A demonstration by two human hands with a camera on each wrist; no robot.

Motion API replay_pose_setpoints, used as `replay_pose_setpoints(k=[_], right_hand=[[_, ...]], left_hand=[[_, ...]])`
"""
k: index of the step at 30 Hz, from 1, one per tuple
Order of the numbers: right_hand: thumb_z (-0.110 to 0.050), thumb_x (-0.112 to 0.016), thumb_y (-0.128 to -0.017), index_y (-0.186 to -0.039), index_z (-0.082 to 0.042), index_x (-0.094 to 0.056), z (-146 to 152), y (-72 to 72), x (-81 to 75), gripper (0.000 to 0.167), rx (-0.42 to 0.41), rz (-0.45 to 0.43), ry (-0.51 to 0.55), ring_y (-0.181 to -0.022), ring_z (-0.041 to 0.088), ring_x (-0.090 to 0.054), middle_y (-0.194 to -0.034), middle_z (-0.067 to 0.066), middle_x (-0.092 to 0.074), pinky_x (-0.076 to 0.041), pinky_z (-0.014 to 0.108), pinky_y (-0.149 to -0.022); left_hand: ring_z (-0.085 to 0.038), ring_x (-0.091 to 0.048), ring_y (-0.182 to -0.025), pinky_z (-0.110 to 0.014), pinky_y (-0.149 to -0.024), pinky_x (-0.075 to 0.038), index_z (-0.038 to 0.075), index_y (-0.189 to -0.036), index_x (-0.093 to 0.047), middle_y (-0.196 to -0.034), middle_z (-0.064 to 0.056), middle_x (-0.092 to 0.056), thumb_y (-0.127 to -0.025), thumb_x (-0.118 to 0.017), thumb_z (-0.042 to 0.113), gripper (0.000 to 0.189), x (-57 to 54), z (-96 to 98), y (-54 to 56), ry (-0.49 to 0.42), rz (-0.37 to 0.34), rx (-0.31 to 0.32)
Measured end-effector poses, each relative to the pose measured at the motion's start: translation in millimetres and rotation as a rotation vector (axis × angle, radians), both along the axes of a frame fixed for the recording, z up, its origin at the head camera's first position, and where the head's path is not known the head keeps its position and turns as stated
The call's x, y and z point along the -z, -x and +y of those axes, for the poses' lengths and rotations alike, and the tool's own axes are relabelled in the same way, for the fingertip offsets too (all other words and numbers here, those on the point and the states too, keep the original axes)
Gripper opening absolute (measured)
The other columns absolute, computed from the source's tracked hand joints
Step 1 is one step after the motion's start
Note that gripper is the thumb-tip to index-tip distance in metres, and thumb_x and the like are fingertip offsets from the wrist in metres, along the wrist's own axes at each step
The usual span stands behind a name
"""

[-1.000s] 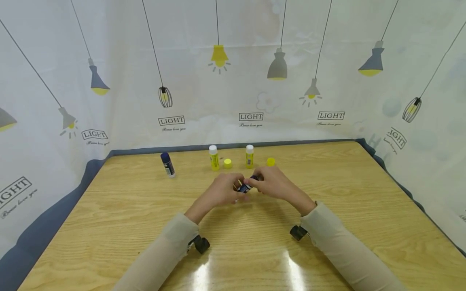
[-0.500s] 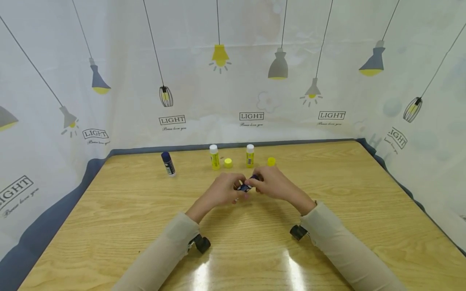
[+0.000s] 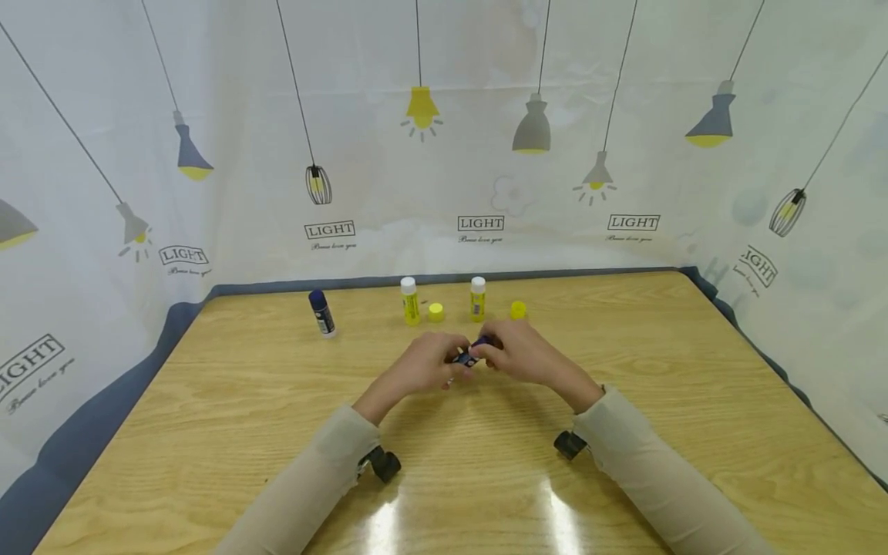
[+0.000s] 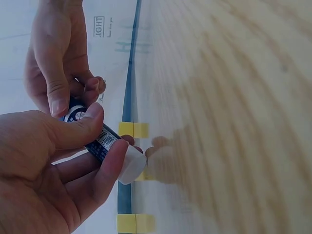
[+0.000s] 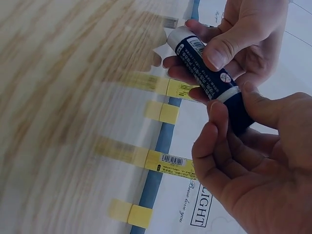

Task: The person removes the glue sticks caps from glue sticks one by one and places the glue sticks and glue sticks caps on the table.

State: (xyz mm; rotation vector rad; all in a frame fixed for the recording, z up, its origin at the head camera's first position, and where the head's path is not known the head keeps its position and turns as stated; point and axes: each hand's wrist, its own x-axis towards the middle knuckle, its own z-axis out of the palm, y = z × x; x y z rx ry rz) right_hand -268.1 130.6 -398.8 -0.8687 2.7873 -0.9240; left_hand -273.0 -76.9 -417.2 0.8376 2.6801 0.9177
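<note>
A dark blue glue stick (image 5: 204, 70) with a white base lies tilted between my two hands, above the table. My left hand (image 3: 432, 362) holds its body, thumb along the label and fingers behind, near the white base (image 4: 132, 165). The dark blue cap (image 5: 238, 111) is pinched between thumb and fingers of my right hand (image 3: 520, 351). A white band shows between cap and label in the right wrist view; whether the cap is seated or partly drawn off, I cannot tell.
Standing at the back of the wooden table (image 3: 243, 416) are a capped dark blue glue stick (image 3: 322, 314) and two yellow glue sticks with white tops, one left (image 3: 410, 301) and one right (image 3: 478, 299). Beside them sit two yellow caps, one left (image 3: 435, 312) and one right (image 3: 518, 310). A printed curtain hangs behind.
Both hands stay in nearly the same place on the glue stick. The fingers of my right hand have shifted slightly at the cap.
</note>
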Motion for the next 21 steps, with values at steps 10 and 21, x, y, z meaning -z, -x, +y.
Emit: replay_pose_setpoints(k=[10,21], right_hand=[[-0.027,-0.069,-0.101,-0.106,-0.007,-0.067,-1.3,-0.7,0.2,0.021,0.040,0.017,0.016,-0.066,0.011,-0.054,-0.082,0.002,-0.065,-0.045,0.026,-0.057],[-0.032,-0.069,-0.100,-0.096,-0.009,-0.069,-2.2,-0.2,2.8,0.023,0.085,-0.026,0.069,-0.060,0.012,-0.059,-0.072,0.001,-0.067,-0.047,0.028,-0.056]], left_hand=[[-0.012,-0.066,-0.062,-0.026,-0.056,-0.053,0.012,-0.116,-0.072,-0.087,-0.003,-0.075,-0.096,-0.075,0.019,0.022,3.9,-3.0,5.1,-0.042,-0.033,-0.017],[-0.007,-0.065,-0.058,-0.024,-0.055,-0.054,0.011,-0.104,-0.074,-0.085,-0.003,-0.077,-0.086,-0.086,0.019,0.023,4.5,3.4,-0.2,-0.050,0.080,-0.089]])
